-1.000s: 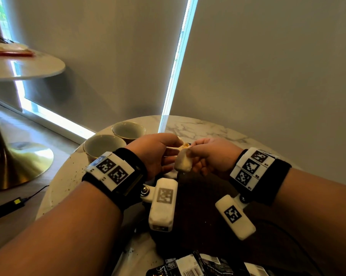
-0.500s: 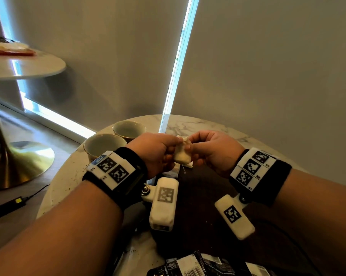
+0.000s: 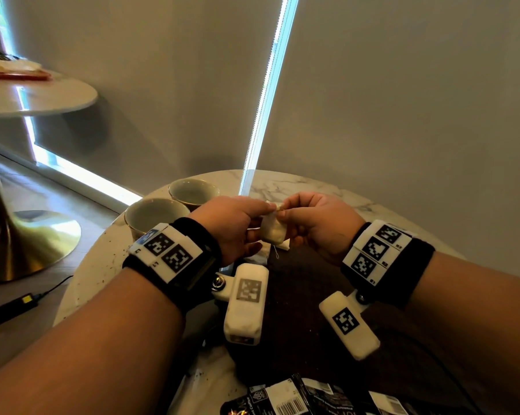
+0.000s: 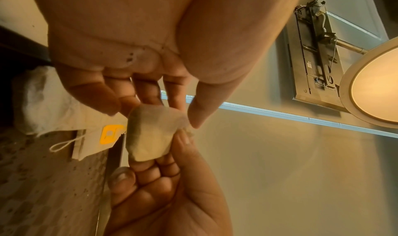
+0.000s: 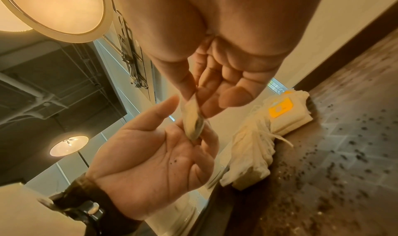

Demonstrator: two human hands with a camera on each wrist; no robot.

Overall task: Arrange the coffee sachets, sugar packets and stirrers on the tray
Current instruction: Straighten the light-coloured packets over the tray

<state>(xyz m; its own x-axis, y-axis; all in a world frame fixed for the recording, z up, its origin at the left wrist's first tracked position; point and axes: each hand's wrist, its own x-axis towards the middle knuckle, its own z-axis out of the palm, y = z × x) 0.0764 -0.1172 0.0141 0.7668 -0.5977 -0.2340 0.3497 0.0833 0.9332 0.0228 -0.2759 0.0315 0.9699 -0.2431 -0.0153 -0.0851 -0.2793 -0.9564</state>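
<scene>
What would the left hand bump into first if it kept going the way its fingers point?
Probably the right hand: the left hand points toward it, and both already pinch the same small pouch between them.

**Daylight slit cuts a dim room; wrist views glow amber**

A thin, cold strip of daylight between drawn blinds and a brighter band near the floor at far left are the head view's main light; forearms and the near table sit in shadow, and straight lines bow toward the edges. Both wrist views are washed warm orange by round ceiling lamps, which flare to glare. The close palm of each hand is soft and out of focus, edges heavily stretched.
</scene>
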